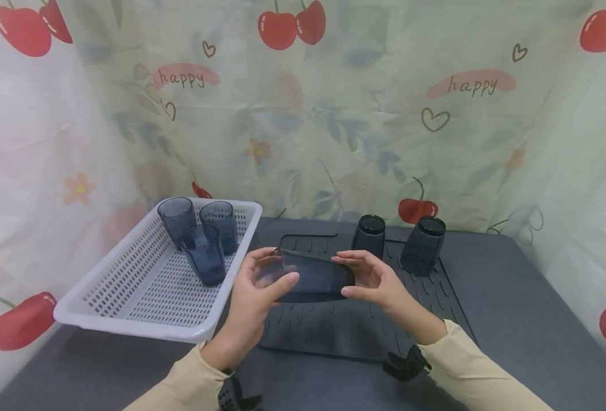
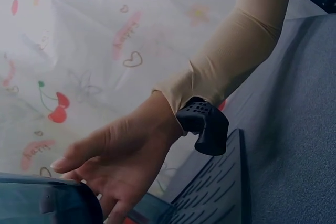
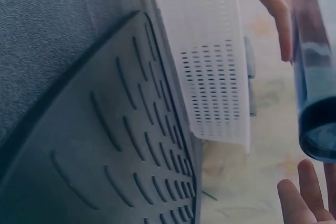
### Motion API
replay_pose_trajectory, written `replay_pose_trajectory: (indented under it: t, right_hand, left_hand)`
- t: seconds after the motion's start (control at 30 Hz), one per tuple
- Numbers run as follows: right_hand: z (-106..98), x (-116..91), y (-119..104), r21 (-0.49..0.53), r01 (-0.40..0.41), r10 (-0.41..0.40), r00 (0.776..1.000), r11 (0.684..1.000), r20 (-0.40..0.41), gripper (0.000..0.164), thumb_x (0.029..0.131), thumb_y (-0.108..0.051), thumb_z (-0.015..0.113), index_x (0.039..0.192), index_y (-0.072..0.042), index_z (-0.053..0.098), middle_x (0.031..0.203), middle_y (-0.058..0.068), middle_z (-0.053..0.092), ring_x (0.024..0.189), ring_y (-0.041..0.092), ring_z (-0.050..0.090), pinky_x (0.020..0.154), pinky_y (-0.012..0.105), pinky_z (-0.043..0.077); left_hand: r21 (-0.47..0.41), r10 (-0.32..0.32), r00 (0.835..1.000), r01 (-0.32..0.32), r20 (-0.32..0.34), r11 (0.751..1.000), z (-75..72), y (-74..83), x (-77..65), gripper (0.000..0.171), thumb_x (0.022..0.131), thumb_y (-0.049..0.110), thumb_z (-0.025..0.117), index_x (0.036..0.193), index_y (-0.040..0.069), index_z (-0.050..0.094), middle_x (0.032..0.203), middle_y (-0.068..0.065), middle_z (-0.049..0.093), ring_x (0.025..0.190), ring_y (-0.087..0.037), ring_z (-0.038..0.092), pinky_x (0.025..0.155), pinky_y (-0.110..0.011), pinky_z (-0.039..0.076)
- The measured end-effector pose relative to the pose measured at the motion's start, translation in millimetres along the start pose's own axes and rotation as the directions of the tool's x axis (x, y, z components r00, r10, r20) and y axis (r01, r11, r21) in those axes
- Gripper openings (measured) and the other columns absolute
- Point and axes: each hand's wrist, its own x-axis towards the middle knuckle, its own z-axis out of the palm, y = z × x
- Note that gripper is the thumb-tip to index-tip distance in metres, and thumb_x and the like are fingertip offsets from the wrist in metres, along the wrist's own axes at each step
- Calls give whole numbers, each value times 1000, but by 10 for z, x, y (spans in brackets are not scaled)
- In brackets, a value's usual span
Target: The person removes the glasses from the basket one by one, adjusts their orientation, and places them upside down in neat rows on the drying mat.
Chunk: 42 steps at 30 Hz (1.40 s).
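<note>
A blue-tinted drinking glass point(image 1: 313, 277) lies sideways in the air over a dark drying mat point(image 1: 328, 337). My left hand point(image 1: 254, 294) grips it near its rim end, thumb in front and fingers behind. At its thick base, also seen in the right wrist view, my right hand point(image 1: 377, 279) has its thumb and fingers spread around the end. Those fingers look fairly straight, with fingertips point(image 3: 304, 167) close to the base in the right wrist view. Two matching glasses, a left one point(image 1: 368, 237) and a right one point(image 1: 423, 248), stand upside down on the mat.
A white perforated basket point(image 1: 97, 291) stands on the left of the grey table point(image 1: 518, 297). Inside it are three more blue glasses: one at the back left point(image 1: 176, 217), one at the back right point(image 1: 219, 225) and one in front point(image 1: 203, 257). A printed curtain point(image 1: 313, 165) surrounds the table.
</note>
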Motion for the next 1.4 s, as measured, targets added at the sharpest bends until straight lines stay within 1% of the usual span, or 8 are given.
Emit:
replay_pose_trajectory:
  t: [0.13,0.23,0.47,0.6,0.77,1.1,1.23,1.4]
  right_hand:
    - [33,-21,10,-1,-31,31,999,1000,8,63,85,-9,73,141,-6,43,143,9,47,123,10,54,94,24,50]
    - [48,-30,21,-10,-34,34,999,999,15,62,85,-9,73,140,-10,45,144,10,45,122,10,53,95,23,48]
    - [57,-29,37,14,-20,19,999,1000,32,65,85,-8,73,142,-4,42,142,8,45,120,10,54,96,22,48]
    - [54,-30,46,27,-24,22,999,999,43,67,85,-7,72,143,-2,39,141,8,45,117,13,57,93,25,51]
    - [51,-34,61,52,-27,24,998,998,56,67,86,-6,71,143,-2,36,139,7,48,114,15,60,90,28,53]
    - [63,-28,85,129,4,-16,996,992,89,64,88,-2,67,143,-4,36,136,3,52,115,16,61,90,30,54]
    - [66,-30,83,134,4,-15,997,991,81,64,87,-1,68,143,-3,37,136,3,52,114,15,61,90,29,54]
    - [58,-36,67,143,3,-10,999,990,51,62,85,0,70,140,-7,43,134,3,52,113,15,61,89,30,54]
  left_hand:
    - [-8,-3,1000,3,7,1000,35,-9,-2,56,82,3,71,131,7,44,127,-14,52,102,-17,63,66,-36,49]
    - [1,-5,1000,5,14,1000,56,-18,-8,56,82,5,72,131,8,45,127,-14,52,101,-16,63,66,-36,49]
    - [3,1,999,-1,32,1000,79,-51,-1,57,82,8,73,131,10,44,128,-13,51,101,-16,63,64,-36,48]
    - [-14,-2,999,3,33,1000,91,-54,1,57,82,8,74,131,11,45,128,-11,51,100,-14,64,61,-32,47]
    - [-25,1,999,0,39,1000,101,-50,-3,57,82,8,73,131,10,44,128,-12,50,100,-13,64,61,-32,48]
    - [-15,24,999,-23,44,1000,94,-51,5,57,83,9,72,132,9,43,129,-13,49,104,-17,63,59,-32,50]
    - [-15,15,999,-14,47,1000,89,-52,9,57,83,8,72,133,11,44,129,-12,49,106,-19,62,62,-35,50]
    - [-23,8,998,-7,59,1000,93,-54,11,59,83,9,72,134,11,43,130,-13,49,110,-23,61,66,-35,51]
